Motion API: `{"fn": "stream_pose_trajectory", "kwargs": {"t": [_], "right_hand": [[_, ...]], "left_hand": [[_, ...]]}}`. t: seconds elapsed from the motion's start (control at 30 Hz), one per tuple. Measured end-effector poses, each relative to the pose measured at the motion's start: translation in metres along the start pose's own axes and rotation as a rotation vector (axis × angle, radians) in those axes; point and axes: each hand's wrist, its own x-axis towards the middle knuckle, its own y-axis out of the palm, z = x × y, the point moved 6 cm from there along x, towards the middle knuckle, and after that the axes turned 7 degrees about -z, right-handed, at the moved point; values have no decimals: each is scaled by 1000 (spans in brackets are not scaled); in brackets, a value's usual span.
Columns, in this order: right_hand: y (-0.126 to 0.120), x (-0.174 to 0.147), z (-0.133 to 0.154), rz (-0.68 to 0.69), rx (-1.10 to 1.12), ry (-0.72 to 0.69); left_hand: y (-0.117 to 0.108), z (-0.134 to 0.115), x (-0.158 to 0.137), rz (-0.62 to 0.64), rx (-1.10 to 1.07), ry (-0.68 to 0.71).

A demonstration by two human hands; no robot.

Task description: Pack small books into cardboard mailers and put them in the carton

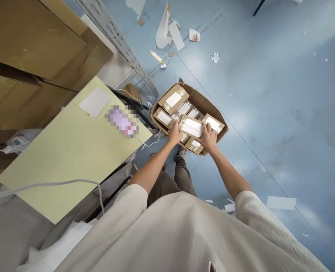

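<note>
Between my two hands is a small brown cardboard box with a white label on top and shiny tape at its end. My left hand grips its left end, and my right hand closes on the right end. It is over a large open carton on the floor, which holds several similar labelled small boxes. One taped box sits at the carton's far left, and another labelled box lies beside my right hand. Whether the held box touches those beneath, I cannot tell.
To the left stands a pale yellow tabletop bearing a white paper, a blurred-out object and a cable. Big cardboard boxes are stacked behind it near a metal upright. Paper scraps litter the blue floor.
</note>
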Motion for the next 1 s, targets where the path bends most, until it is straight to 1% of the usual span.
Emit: {"fn": "stream_pose_trajectory", "kwargs": {"t": [0.13,0.2,0.3,0.4,0.47,0.53,0.6,0.7,0.77,0.87,1.0], "right_hand": [[45,33,-16,36,-81,6],[68,49,-21,47,-92,3],[102,75,-22,24,-47,-6],[138,100,-21,-6,-15,13],[163,113,-20,8,-37,27],[189,119,-21,54,-83,36],[213,120,-24,112,-126,40],[244,116,-30,227,-167,37],[259,113,-33,321,-197,23],[268,112,-35,403,-233,-3],[264,108,-38,375,-255,-6]], "left_hand": [[35,35,34,16,-1,-5],[47,51,57,23,12,-5],[58,69,98,41,49,29],[67,79,134,37,177,89],[76,84,149,47,312,144],[90,89,154,91,449,200],[106,99,152,154,553,228],[129,120,145,262,646,211],[141,134,142,337,683,190],[154,148,143,413,718,135],[165,155,142,435,717,92]]}}
